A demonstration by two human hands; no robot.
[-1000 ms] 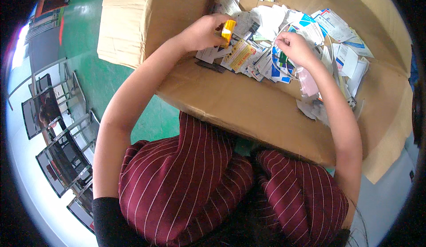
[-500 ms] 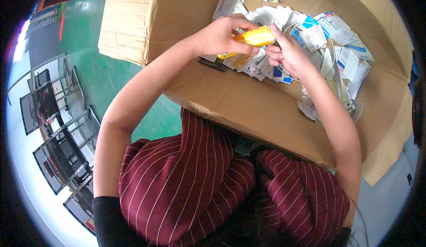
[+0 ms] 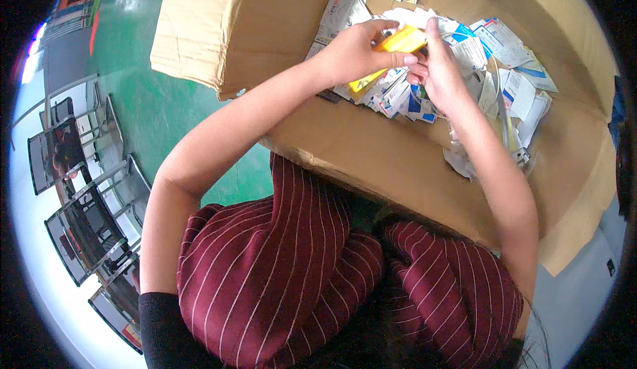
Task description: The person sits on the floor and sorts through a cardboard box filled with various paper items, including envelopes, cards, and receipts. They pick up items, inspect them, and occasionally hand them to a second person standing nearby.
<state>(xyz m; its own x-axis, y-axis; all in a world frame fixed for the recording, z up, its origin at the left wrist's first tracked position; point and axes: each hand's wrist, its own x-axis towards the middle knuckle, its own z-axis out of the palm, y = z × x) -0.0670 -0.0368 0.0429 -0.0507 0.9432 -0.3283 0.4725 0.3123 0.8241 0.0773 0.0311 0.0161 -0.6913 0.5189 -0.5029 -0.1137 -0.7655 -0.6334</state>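
Observation:
Above a heap of flattened medicine cartons [image 3: 418, 107], I hold a small yellow carton [image 3: 403, 39] over the inside of a big cardboard box [image 3: 391, 157]. My left hand [image 3: 358, 52] is closed round its left side, thumb stretched toward the right hand. My right hand [image 3: 439, 70] grips the right end, with the thumb up and the fingers curled beneath. A second yellow patch [image 3: 366, 79] shows below the left hand; whether it belongs to the same carton I cannot tell.
The box's left flap [image 3: 196, 31] bends outward over the green floor [image 3: 136, 90]. A clear strip [image 3: 501, 97] and crumpled white paper [image 3: 461, 163] lie among the cartons. Metal-framed chairs [image 3: 86, 216] stand at the left. My knees in striped maroon cloth [image 3: 279, 256] are against the box's near side.
The yellow carton has tilted more steeply and risen slightly. My left hand has moved right and its thumb now reaches the right hand's fingers; my right thumb points higher.

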